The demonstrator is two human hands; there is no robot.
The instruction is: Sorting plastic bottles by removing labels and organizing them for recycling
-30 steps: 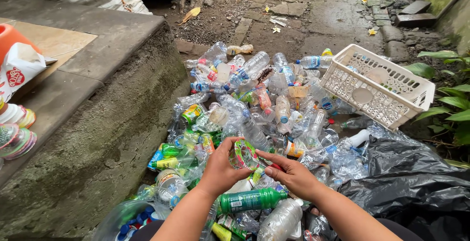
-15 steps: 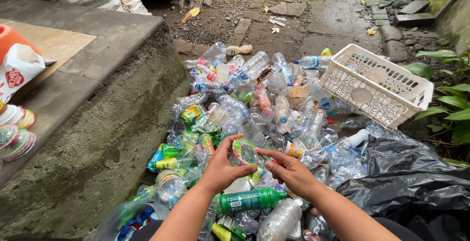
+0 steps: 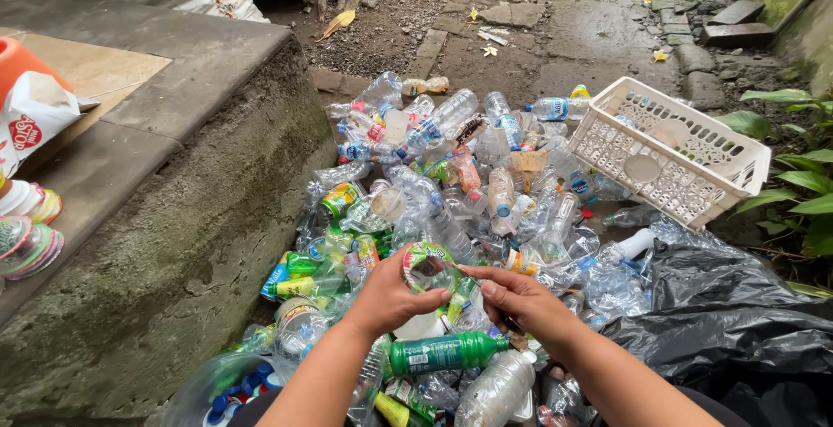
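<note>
Cup (image 3: 428,269), clear plastic, green label: above bottle pile (image 3: 451,219), clamped in left hand (image 3: 390,298); right hand (image 3: 521,298) pinches its label edge. Likely light, thin, crushable; best held by rim.

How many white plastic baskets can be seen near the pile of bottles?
1. The white basket lies tilted at the right edge of the bottle pile, above the black plastic sheet. Others may be hidden.
</note>
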